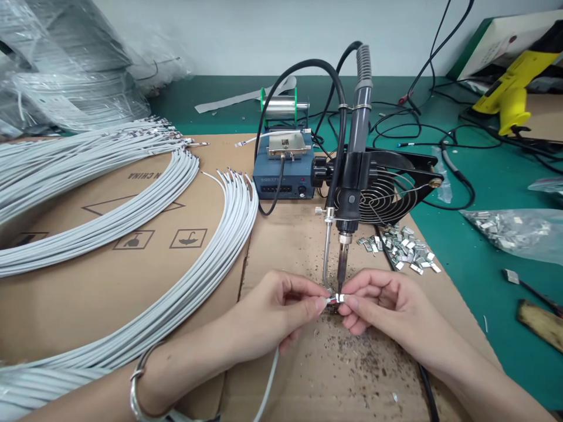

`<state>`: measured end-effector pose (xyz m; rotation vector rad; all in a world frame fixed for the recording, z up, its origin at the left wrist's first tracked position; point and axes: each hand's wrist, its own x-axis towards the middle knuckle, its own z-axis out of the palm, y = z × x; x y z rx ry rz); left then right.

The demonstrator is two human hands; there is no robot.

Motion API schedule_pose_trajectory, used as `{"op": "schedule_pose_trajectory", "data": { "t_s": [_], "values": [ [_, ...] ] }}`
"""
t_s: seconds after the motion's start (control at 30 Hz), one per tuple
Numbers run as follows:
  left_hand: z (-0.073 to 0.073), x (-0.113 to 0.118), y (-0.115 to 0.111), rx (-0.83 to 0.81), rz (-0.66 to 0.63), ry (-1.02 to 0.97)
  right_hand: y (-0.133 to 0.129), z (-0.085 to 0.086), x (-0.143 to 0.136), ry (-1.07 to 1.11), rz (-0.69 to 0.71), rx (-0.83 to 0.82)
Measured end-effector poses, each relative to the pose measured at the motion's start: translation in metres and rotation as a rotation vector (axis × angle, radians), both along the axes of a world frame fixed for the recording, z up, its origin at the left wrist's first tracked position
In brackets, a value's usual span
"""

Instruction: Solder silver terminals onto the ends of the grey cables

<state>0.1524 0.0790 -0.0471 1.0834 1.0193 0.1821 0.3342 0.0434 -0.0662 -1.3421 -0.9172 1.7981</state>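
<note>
Left hand: thumb and forefinger pinched on the end of a white cable, other fingers curled under. Right hand: thumb and forefinger closed on a small metal plug, other fingers loosely bent. Fingertips nearly meet, small gap between.

Plug is silver, cable end facing it with thin coloured wires showing (red is clear, others too small to tell). Both sit over the near half of the cardboard, right at the soldering iron tip; can't tell exact contact. Solder tube comes down just left of the tip.

Cardboard's right edge slants toward the bench's near side; right forearm crosses it. Cable bundle lines the left side, loose plugs lie near the right edge. Bare, speckled cardboard below the hands.
</note>
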Motion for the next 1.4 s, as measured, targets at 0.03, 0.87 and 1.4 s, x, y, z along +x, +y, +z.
{"op": "schedule_pose_trajectory", "data": {
  "t_s": [0.03,0.87,1.4],
  "values": [
    [0.0,0.0003,-0.0001,0.006,0.004,-0.005,-0.0001,-0.0008,-0.0002,0.004,-0.008,0.007],
    [0.0015,0.0023,-0.0011,-0.01,0.047,-0.033,0.0002,0.0045,-0.001,-0.001,-0.012,0.022],
    [0.0011,0.0004,-0.0012,0.003,0.045,-0.039,-0.0025,0.0009,-0.0005,-0.045,-0.023,0.043]
  ]
}}
